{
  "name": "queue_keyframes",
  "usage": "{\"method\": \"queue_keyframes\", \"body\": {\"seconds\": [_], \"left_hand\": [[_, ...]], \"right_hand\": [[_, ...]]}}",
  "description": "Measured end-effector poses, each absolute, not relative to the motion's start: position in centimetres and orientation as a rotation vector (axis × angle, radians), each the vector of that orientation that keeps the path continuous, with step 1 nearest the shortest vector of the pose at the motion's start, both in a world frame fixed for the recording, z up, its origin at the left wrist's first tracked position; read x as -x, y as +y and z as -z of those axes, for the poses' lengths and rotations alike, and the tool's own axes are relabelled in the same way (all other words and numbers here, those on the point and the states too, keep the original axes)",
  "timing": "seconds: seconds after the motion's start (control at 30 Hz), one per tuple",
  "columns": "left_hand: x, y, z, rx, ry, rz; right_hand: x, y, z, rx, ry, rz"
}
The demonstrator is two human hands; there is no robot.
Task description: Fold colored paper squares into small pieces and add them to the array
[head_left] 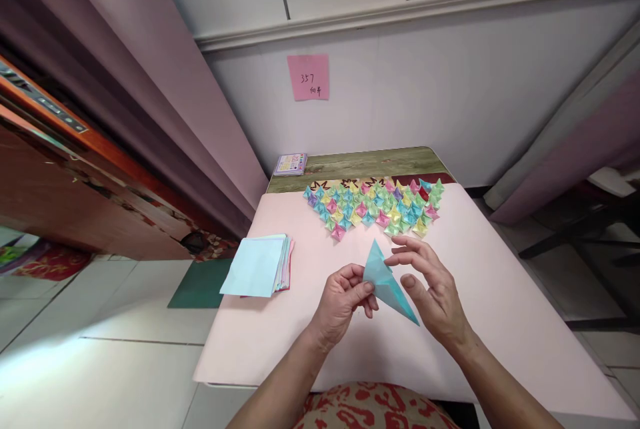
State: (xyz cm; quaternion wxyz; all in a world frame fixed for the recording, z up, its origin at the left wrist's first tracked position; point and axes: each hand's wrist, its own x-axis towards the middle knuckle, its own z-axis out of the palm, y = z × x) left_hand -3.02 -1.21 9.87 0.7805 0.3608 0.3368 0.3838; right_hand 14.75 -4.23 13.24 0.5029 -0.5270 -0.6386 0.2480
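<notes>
A light-blue paper folded into a pointed triangle (pixel 386 280) is held above the pink table top (pixel 300 342). My left hand (pixel 344 301) pinches its left edge between thumb and fingers. My right hand (pixel 431 285) is beside the paper's right side, fingers spread and slightly curled, the thumb touching or close to the fold. Beyond the hands lie several small folded paper pieces (pixel 374 207) in pink, blue, green and yellow, laid out in a downward-pointing patch.
A stack of square coloured paper sheets (pixel 259 266) overhangs the table's left edge. A small packet (pixel 290 163) rests on the wooden strip at the back. A pink note (pixel 308 77) is stuck on the wall. A chair stands at right.
</notes>
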Motion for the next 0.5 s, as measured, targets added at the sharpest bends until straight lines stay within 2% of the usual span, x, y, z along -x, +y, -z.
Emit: {"method": "queue_keyframes", "body": {"seconds": [0.23, 0.5], "left_hand": [[3.0, -0.9, -9.9, -0.756, 0.807, -0.876], [3.2, -0.8, -9.5, -0.853, 0.811, -0.811]], "right_hand": [[-15.2, -4.6, -12.5, 1.269, -1.692, -0.64], [-15.4, -5.0, -11.3, 1.417, -2.03, -0.49]]}}
